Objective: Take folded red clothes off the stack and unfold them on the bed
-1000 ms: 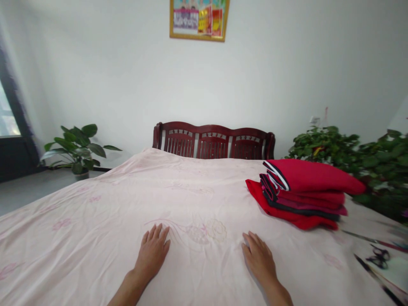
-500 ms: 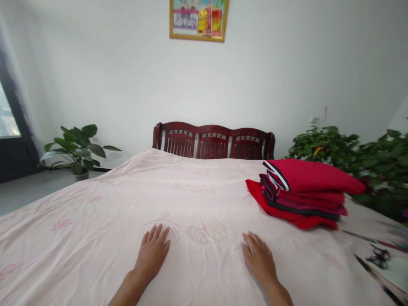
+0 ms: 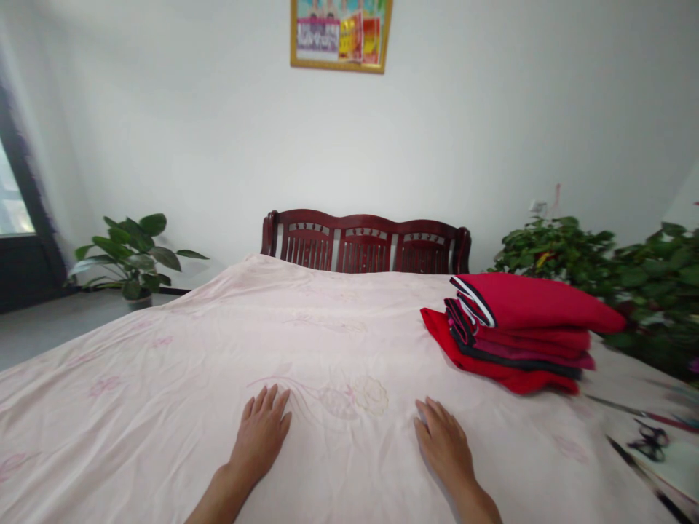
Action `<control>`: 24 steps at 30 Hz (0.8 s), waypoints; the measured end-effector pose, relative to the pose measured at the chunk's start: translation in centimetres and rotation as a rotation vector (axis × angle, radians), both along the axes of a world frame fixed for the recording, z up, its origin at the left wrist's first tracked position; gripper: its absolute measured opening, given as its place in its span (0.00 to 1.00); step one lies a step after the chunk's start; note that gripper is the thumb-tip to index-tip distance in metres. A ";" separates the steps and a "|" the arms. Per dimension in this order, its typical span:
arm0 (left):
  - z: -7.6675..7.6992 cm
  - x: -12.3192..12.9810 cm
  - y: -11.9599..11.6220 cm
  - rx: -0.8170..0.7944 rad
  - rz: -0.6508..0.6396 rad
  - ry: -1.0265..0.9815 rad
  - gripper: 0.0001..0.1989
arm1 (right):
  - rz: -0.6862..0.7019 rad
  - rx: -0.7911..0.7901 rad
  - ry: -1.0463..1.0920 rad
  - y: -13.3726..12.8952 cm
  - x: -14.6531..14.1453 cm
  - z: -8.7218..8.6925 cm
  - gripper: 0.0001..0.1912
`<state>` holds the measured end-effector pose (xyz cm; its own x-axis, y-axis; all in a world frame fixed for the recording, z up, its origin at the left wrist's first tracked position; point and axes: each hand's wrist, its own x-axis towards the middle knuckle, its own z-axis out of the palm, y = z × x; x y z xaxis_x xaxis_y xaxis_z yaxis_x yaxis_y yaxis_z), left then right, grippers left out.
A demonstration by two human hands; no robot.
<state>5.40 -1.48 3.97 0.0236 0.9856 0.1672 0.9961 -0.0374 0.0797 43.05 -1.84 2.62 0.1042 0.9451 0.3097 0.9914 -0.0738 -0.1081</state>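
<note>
Two bare hands lie palm-down on a pale pink sheet (image 3: 180,364) that covers the bed. Left hand (image 3: 261,434) is flat, its fingers stretched forward and close together, gripping nothing; only the palm and fingers press on the cloth. Right hand (image 3: 443,445) is flat in the same way, fingers slightly spread, and it too has hold of nothing. Between the two hands, just ahead of the fingertips, the sheet bears a faint embroidered flower (image 3: 360,397), nearer to the left hand's fingertips than to the right's. Soft creases run across the cloth around both wrists. A stack of folded red clothes (image 3: 518,331) sits on the sheet ahead and to the right of the right hand, near it but not touching; black and white trim shows at the folded edges. Scissors (image 3: 647,439) lie further right, near the bed's edge, well apart from both hands. Beyond the sheet stands a dark wooden headboard (image 3: 365,242) against the white wall, with a framed picture (image 3: 341,33) above it. One potted plant (image 3: 134,251) stands on the floor at left, and leafy bushes (image 3: 601,266) fill the right side behind the clothes.
</note>
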 end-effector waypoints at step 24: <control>0.5 0.2 -0.2 -0.020 0.007 0.016 0.26 | -0.001 0.020 0.017 0.0 -0.1 -0.1 0.24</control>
